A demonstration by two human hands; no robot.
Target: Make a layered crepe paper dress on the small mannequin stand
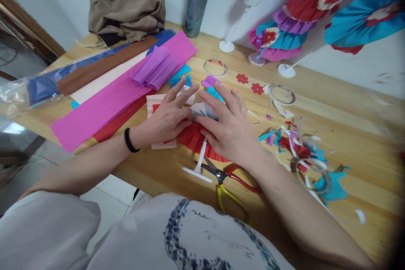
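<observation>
My left hand and my right hand meet over a small white dress-form stand that lies tilted on the table, its base towards me. A pleated red crepe paper skirt fans out around its pole. Both hands have thumb and forefinger closed at the skirt's upper edge, fingertips almost touching, while the other fingers are raised. Whitish material shows between the hands; its shape is partly hidden. Below the skirt, scissors with one red and one yellow handle lie with blades parted.
Crepe paper strips lie left. Red paper flowers, a tape roll and paper scraps lie right. Dressed doll stands, a bottle and brown cloth stand at the back. The table's front edge is near me.
</observation>
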